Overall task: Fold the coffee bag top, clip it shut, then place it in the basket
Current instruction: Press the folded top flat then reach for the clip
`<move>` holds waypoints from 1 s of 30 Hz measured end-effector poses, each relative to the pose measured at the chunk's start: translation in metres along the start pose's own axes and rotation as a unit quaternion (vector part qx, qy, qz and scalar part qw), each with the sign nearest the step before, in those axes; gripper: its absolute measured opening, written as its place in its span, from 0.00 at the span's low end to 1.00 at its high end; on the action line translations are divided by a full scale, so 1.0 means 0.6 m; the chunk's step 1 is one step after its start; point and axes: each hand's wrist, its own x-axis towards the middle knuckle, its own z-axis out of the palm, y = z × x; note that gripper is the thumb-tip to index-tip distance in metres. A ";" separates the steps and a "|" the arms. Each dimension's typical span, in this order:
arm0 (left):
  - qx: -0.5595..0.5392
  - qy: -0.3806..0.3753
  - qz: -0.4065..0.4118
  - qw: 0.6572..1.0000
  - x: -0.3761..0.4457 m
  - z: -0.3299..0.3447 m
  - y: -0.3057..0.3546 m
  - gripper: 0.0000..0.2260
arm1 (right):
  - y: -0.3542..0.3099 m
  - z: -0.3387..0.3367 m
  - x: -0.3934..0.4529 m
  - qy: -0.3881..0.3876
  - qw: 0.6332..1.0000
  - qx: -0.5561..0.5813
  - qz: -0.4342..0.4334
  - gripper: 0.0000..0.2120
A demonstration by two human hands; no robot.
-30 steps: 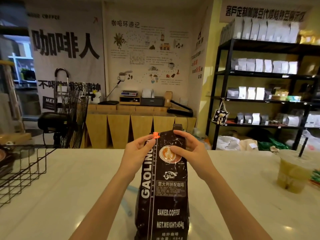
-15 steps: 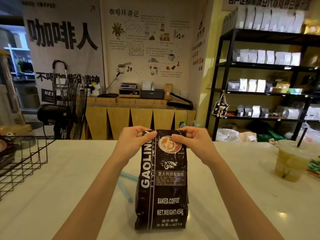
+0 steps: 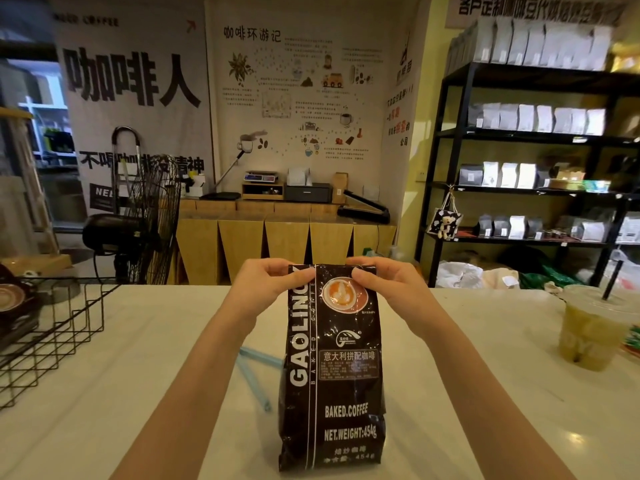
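Observation:
A black coffee bag (image 3: 332, 368) with white "GAOLING" lettering stands upright on the white counter, in the middle of the view. Its top edge is folded over. My left hand (image 3: 266, 282) pinches the top left corner and my right hand (image 3: 384, 282) pinches the top right corner. A light blue clip (image 3: 254, 372) lies on the counter just left of the bag, partly hidden behind it. The black wire basket (image 3: 59, 334) sits at the counter's left edge, well apart from the bag.
A plastic cup of green iced drink with a black straw (image 3: 588, 327) stands at the counter's right. A dark item with a latte picture (image 3: 10, 303) lies inside the basket. Beyond the counter are a fan (image 3: 145, 220) and black shelves (image 3: 536, 140).
The bag's top has been folded down, so the bag stands shorter. Both hands moved from the raised flap down to the top corners. The orange bit seen at the top is out of sight.

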 end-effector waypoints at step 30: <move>-0.168 -0.035 -0.017 0.985 0.002 0.020 -0.018 0.06 | 0.007 0.007 -0.003 0.060 0.987 0.115 0.097 0.08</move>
